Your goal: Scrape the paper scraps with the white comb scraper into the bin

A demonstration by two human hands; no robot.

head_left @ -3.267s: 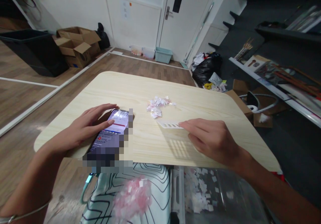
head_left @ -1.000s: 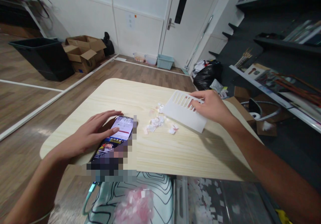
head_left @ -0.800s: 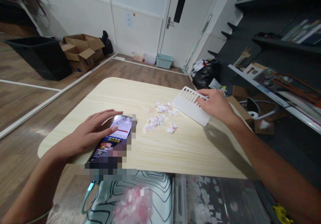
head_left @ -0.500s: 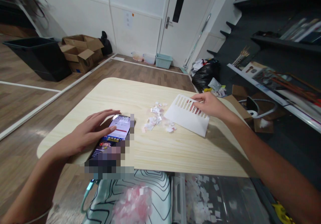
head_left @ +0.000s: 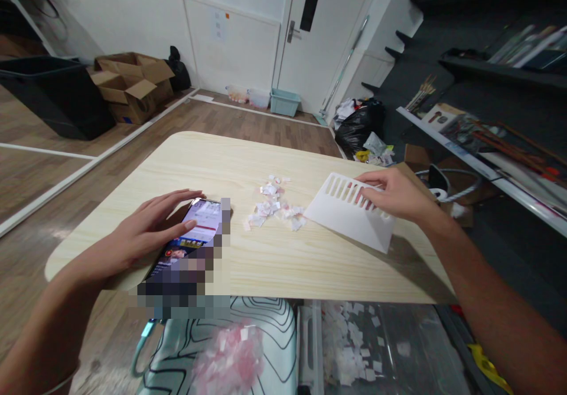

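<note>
My left hand (head_left: 150, 229) lies at the left of the table, fingers stretched out, with its thumb over the lit screen of a smartphone (head_left: 195, 229). The phone's near part is pixelated. At the right, my right hand (head_left: 394, 193) grips a white slotted sheet (head_left: 349, 221) by its slotted far edge, the thumb on top and some fingertips behind. The sheet is tilted above the tabletop and casts a shadow. Left of it, small white and pinkish paper scraps (head_left: 268, 206) lie in a loose pile on the pale wooden table (head_left: 208, 159).
Below the table edge are a patterned cushion (head_left: 177, 348) with a pink-and-white bundle (head_left: 233, 353), and a clear plastic bin (head_left: 398, 348) holding white scraps. A black bin (head_left: 57, 100) and cardboard boxes (head_left: 137, 82) stand left; shelves (head_left: 487, 82) line the right.
My right hand has moved the white slotted sheet to the right, away from the scraps. My left hand stays by the phone; the whole view has shifted slightly.
</note>
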